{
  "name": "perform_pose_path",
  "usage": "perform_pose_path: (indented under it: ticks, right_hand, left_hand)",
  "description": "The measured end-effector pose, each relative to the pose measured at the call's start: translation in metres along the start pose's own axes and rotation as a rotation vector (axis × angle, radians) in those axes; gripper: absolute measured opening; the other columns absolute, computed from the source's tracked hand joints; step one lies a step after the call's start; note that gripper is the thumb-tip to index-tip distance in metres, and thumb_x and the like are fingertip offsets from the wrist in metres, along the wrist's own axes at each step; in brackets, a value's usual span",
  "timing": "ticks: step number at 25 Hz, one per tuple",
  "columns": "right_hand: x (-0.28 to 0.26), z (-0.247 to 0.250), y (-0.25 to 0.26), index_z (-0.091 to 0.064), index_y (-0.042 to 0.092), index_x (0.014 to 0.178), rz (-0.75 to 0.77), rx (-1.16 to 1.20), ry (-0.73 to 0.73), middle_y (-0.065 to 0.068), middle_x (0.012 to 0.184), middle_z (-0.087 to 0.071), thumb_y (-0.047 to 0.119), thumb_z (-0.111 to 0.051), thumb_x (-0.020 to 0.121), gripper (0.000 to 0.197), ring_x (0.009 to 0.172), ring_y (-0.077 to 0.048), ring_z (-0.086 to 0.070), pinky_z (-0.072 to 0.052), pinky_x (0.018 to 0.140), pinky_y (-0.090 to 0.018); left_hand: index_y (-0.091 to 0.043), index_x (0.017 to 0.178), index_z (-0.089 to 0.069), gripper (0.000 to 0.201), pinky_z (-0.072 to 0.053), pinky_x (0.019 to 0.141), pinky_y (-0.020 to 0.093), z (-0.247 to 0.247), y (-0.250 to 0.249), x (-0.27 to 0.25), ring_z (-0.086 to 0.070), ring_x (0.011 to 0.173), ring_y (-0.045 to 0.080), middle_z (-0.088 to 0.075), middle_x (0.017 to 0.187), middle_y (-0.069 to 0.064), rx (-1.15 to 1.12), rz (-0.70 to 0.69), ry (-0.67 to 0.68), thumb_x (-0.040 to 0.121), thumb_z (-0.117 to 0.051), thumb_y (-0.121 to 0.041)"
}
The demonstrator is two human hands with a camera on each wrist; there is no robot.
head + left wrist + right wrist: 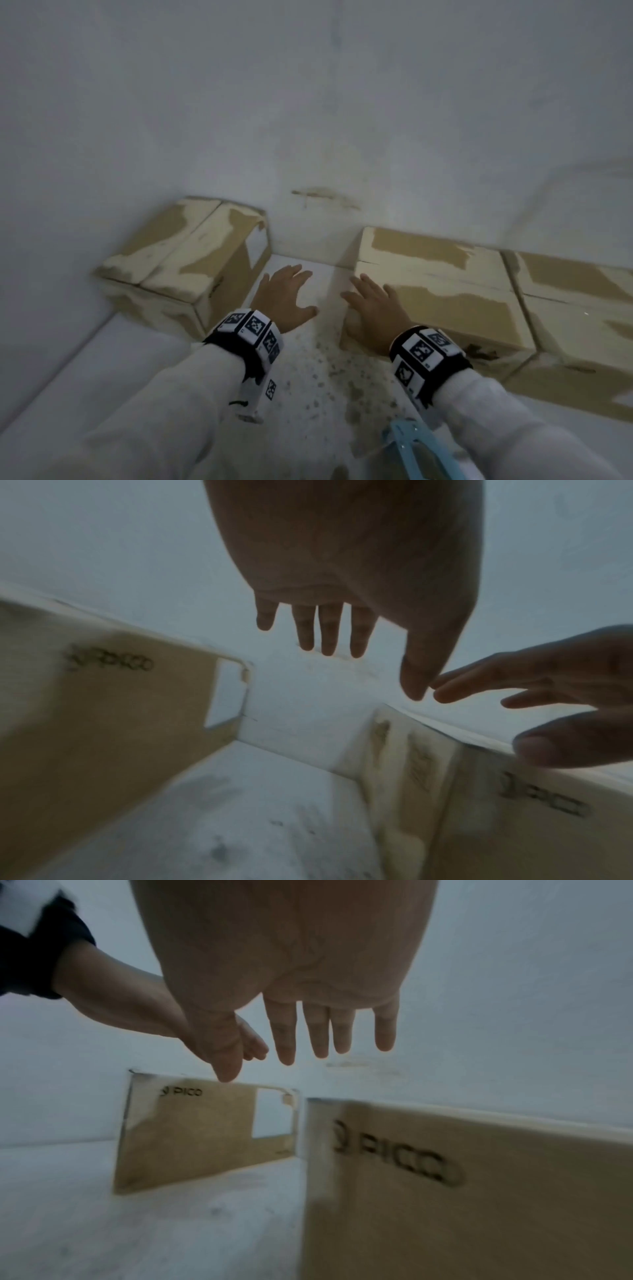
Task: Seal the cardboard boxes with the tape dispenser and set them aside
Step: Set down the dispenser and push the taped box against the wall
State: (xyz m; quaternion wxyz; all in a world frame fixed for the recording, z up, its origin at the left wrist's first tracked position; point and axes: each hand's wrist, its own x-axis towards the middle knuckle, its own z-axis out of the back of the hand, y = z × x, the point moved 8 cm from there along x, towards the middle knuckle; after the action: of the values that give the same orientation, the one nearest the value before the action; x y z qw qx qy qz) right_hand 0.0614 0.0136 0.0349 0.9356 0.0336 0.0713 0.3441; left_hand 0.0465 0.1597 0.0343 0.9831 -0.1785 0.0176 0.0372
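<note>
White floor (301, 383); blurry taped cardboard boxes (435, 294), seemingly rectangular.

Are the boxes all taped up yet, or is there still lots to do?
Three closed boxes sit by the wall: left box, middle box, right box. Tape isn't clear. Both hands are empty: left hand, right hand over the middle box. The blue tool lies untouched.

My head view looks down from above at the floor by the wall. Each wrist view sits low, close under its palm, facing the wall; both share the left box (103, 710) and right box (479, 1191).
</note>
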Motion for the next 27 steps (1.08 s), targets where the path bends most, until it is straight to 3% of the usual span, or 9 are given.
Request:
perform_pose_path:
  ticks: [5, 9, 13, 15, 17, 19, 21, 24, 27]
  right_hand:
    - [0.07, -0.007, 0.118, -0.025, 0.02, 0.146, 0.209, 0.021, 0.049, -0.003, 0.16, -0.008, 0.044, -0.046, 0.092, 0.062, 0.147, -0.023, -0.004, -0.011, 0.116, -0.048]
    - [0.123, -0.014, 0.202, -0.021, 0.019, 0.147, 0.268, 0.131, 0.1, -0.007, 0.159, -0.008, 0.04, -0.055, 0.088, 0.071, 0.141, -0.029, -0.024, -0.029, 0.111, -0.043]
    - [0.155, -0.045, 0.238, -0.007, 0.028, 0.148, 0.186, 0.148, 0.181, -0.008, 0.16, 0.008, 0.053, -0.059, 0.081, 0.089, 0.139, -0.039, -0.021, -0.032, 0.108, -0.049]
    - [0.161, -0.051, 0.238, -0.007, 0.029, 0.149, 0.17, 0.075, 0.154, -0.01, 0.16, 0.007, 0.051, -0.056, 0.084, 0.084, 0.139, -0.041, -0.02, -0.03, 0.107, -0.05]
    - [0.163, -0.052, 0.233, -0.011, 0.027, 0.149, 0.195, 0.027, 0.102, -0.012, 0.159, 0.003, 0.044, -0.051, 0.09, 0.074, 0.138, -0.04, -0.023, -0.031, 0.106, -0.049]
    - [0.158, -0.056, 0.221, -0.013, 0.025, 0.149, 0.202, 0.043, 0.098, -0.012, 0.159, 0.002, 0.039, -0.048, 0.093, 0.068, 0.138, -0.04, -0.022, -0.031, 0.107, -0.048]
    - [0.148, -0.058, 0.204, -0.014, 0.024, 0.149, 0.219, 0.08, 0.094, -0.012, 0.16, 0.002, 0.034, -0.049, 0.094, 0.067, 0.14, -0.039, -0.021, -0.031, 0.11, -0.048]
    - [0.127, -0.058, 0.172, -0.015, 0.023, 0.149, 0.228, 0.141, 0.09, -0.008, 0.16, 0.002, 0.025, -0.049, 0.095, 0.064, 0.141, -0.032, -0.028, -0.034, 0.109, -0.043]
    - [0.106, -0.054, 0.142, -0.021, 0.025, 0.147, 0.215, 0.178, 0.042, -0.002, 0.16, -0.005, 0.018, -0.049, 0.094, 0.061, 0.137, -0.029, -0.037, -0.04, 0.105, -0.041]
  left_hand:
    - [-0.027, 0.15, -0.012, 0.098, -0.004, 0.118, 0.049, 0.052, 0.118, -0.03, -0.001, 0.148, 0.018, -0.004, 0.16, -0.002, 0.189, 0.13, -0.015, 0.073, -0.064, -0.058]
    - [-0.028, 0.151, 0.0, 0.109, 0.002, 0.118, 0.051, 0.07, 0.206, -0.043, 0.01, 0.147, 0.021, 0.008, 0.16, 0.001, 0.288, 0.221, 0.056, 0.071, -0.069, -0.054]
    - [-0.026, 0.149, 0.014, 0.128, -0.003, 0.116, 0.055, 0.061, 0.257, -0.041, 0.011, 0.147, 0.031, 0.015, 0.158, 0.01, 0.407, 0.23, 0.123, 0.061, -0.071, -0.065]
    - [-0.028, 0.148, 0.015, 0.125, -0.007, 0.116, 0.054, 0.054, 0.266, -0.034, 0.008, 0.147, 0.034, 0.013, 0.158, 0.012, 0.459, 0.177, 0.163, 0.063, -0.069, -0.066]
    - [-0.033, 0.148, 0.004, 0.117, -0.026, 0.11, 0.054, 0.056, 0.264, -0.027, -0.017, 0.143, 0.038, -0.011, 0.157, 0.016, 0.52, 0.102, 0.115, 0.062, -0.07, -0.063]
    - [-0.034, 0.137, -0.021, 0.113, -0.05, 0.08, 0.049, 0.058, 0.26, -0.023, -0.054, 0.11, 0.039, -0.053, 0.132, 0.016, 0.557, 0.095, 0.131, 0.043, -0.074, -0.066]
    - [-0.035, 0.126, -0.041, 0.109, -0.051, 0.064, 0.043, 0.054, 0.254, -0.02, -0.062, 0.087, 0.031, -0.065, 0.108, 0.01, 0.554, 0.034, 0.121, 0.029, -0.069, -0.074]
    - [-0.03, 0.135, -0.041, 0.1, -0.05, 0.08, 0.057, 0.037, 0.226, -0.024, -0.056, 0.115, 0.034, -0.054, 0.134, 0.013, 0.599, -0.095, 0.098, 0.051, -0.043, -0.084]
    - [-0.028, 0.15, -0.01, 0.093, -0.026, 0.105, 0.063, 0.009, 0.18, -0.033, -0.021, 0.143, 0.037, -0.015, 0.158, 0.011, 0.488, -0.17, 0.116, 0.075, -0.043, -0.073]
